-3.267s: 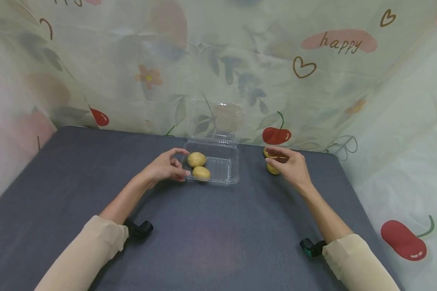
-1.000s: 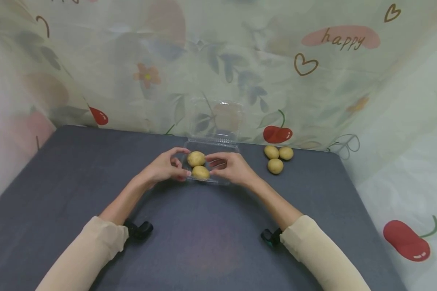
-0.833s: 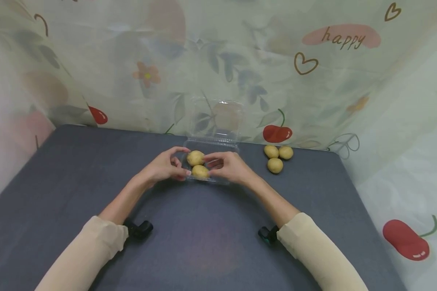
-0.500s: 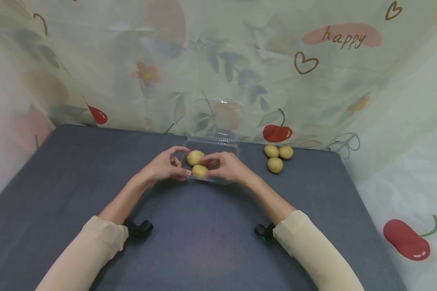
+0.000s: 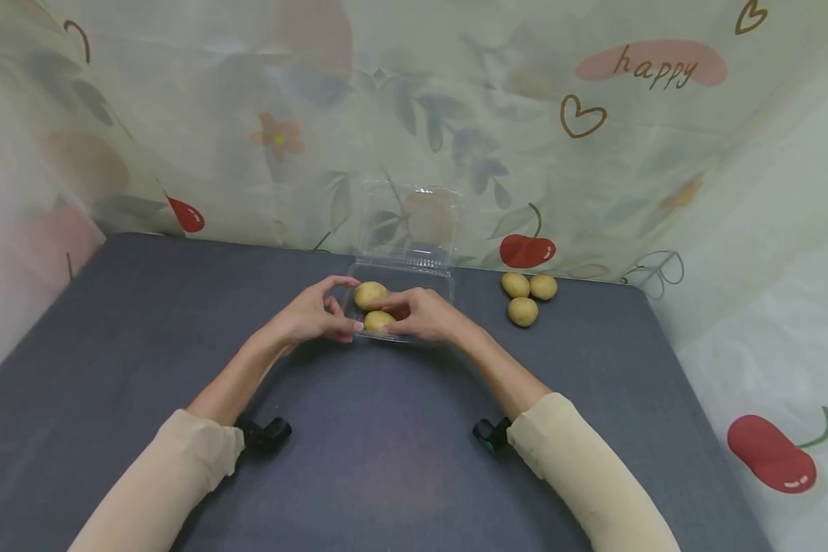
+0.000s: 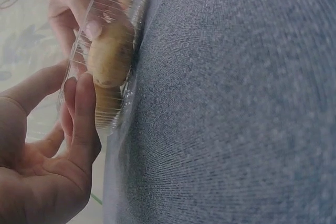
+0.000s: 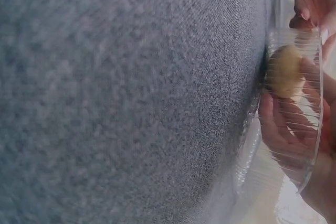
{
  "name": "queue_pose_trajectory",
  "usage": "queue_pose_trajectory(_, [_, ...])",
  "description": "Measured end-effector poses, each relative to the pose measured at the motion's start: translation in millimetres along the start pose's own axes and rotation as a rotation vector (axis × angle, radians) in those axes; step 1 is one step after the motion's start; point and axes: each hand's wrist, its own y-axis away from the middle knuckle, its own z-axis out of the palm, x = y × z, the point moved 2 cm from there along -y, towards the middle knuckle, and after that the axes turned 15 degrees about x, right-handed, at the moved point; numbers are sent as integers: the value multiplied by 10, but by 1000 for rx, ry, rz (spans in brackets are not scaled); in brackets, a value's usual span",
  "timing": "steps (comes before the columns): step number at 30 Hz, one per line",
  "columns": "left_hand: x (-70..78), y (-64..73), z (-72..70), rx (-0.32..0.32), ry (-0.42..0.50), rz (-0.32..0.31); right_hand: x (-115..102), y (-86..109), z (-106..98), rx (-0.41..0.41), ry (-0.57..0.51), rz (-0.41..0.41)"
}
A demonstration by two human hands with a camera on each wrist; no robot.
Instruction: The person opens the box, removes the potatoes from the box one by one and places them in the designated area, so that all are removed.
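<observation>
A clear plastic clamshell container (image 5: 436,282) stands open near the table's back edge, its lid (image 5: 410,222) upright against the backdrop. Two potatoes lie along its left side, a far one (image 5: 369,296) and a near one (image 5: 378,321). My left hand (image 5: 310,313) holds the container's left wall between thumb and fingers. From the right, my right hand (image 5: 424,313) reaches inside and grips the near potato, which also shows through the ribbed wall in the left wrist view (image 6: 110,56). Part of the container's floor is hidden behind this hand.
Three more potatoes (image 5: 522,312) sit grouped on the dark table (image 5: 386,445), right of the container. A printed curtain (image 5: 248,92) hangs behind the table's back edge. Each wrist wears a black device (image 5: 267,435).
My right hand has moved left from the potatoes on the table into the container, and its fingers have closed around the near potato. My left hand has stayed at the container's left side.
</observation>
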Motion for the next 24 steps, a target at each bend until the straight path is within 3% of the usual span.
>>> queue_pose_trajectory(7, [6, 17, 5, -2, 18, -13, -6, -10, 13, 10, 11, -20])
queue_pose_trajectory(20, [3, 13, 16, -11, 40, -17, 1, 54, -35, -2, -148, 37])
queue_pose_trajectory(24, [6, 22, 10, -9, 47, -19, -9, 62, -56, 1, -151, 30])
